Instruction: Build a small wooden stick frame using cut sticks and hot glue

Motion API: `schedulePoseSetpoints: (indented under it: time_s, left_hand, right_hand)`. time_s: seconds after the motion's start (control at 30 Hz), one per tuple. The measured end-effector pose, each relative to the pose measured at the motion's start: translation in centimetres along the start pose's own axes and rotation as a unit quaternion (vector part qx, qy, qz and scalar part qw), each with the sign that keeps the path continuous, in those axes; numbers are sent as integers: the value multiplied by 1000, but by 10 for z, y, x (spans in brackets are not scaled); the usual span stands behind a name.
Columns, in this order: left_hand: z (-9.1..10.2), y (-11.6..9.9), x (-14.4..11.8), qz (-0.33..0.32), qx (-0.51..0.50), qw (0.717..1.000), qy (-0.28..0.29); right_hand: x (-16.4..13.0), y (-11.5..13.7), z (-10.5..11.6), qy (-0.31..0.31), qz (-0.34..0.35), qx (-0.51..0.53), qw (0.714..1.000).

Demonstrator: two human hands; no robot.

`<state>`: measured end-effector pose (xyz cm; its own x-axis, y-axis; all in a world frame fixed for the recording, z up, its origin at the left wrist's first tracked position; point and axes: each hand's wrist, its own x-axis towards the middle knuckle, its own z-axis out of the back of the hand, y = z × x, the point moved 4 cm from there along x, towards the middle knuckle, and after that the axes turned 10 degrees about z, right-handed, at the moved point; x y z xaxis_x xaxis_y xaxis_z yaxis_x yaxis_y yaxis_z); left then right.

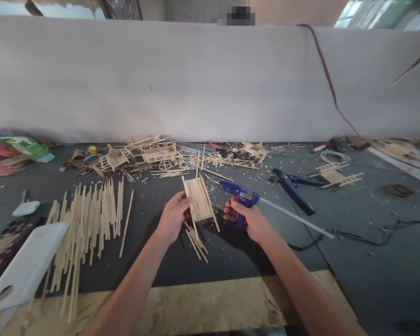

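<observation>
My left hand (177, 213) grips the left edge of a small wooden stick panel (199, 199), made of thin sticks laid side by side with longer sticks jutting past its ends. The panel is held tilted above the dark tabletop. In my right hand (249, 218) is a blue glue gun (238, 192), its fingers round the handle and its nozzle pointing left toward the panel's upper right, apart from it. A long clear glue stick (297, 216) sticks out of the gun's back. Below the panel lie a few short loose sticks (196, 242).
Many wooden sticks (91, 219) lie at left, beside a white cutting board (31, 261) and a phone (12, 242). Stick offcuts and small stick models (159, 153) line the back. A blue-black tool (294, 191) and a little stick chair (332, 175) are at right. A black cable (374, 239) crosses the tabletop.
</observation>
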<state>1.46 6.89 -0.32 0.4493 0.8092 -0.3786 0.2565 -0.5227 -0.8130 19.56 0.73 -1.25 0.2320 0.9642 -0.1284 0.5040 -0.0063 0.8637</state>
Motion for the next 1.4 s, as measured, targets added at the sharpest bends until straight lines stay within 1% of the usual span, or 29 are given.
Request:
schedulePoseSetpoints:
  time_s: [0.1,0.17,0.33,0.43,0.53,0.73,0.83,0.93,1.17,1.4]
  left_hand:
    - [0,2,-6,-38,-14,999,-27]
    - [-3,7,-10,-40,-22,999,-26]
    - [-13,17,-14,-26,-6,1000,10]
    - [-14,19,-13,-14,14,1000,22]
    - [-14,20,-13,-1,34,999,38]
    - [-16,19,-16,9,0,996,91]
    - [-18,21,-17,34,-14,993,109]
    - [-23,24,-18,54,-26,990,131]
    - [-29,23,-23,58,-36,981,181]
    - [-25,27,-24,79,-45,981,173]
  right_hand:
    - [-2,-3,-5,6,15,-26,1000]
    - [-3,-6,-7,1,27,-38,999]
    - [-6,-13,-5,-39,35,-58,997]
    - [-6,-14,-5,-43,30,-66,996]
    - [-4,-16,-4,-48,41,-71,995]
    - [-3,-20,-2,-101,49,-64,992]
    - [-5,-20,-4,-116,39,-59,991]
    - [-6,-19,-5,-127,36,-79,988]
    - [-5,-19,-4,-120,49,-94,987]
    - [-9,-17,-12,-78,31,-97,992]
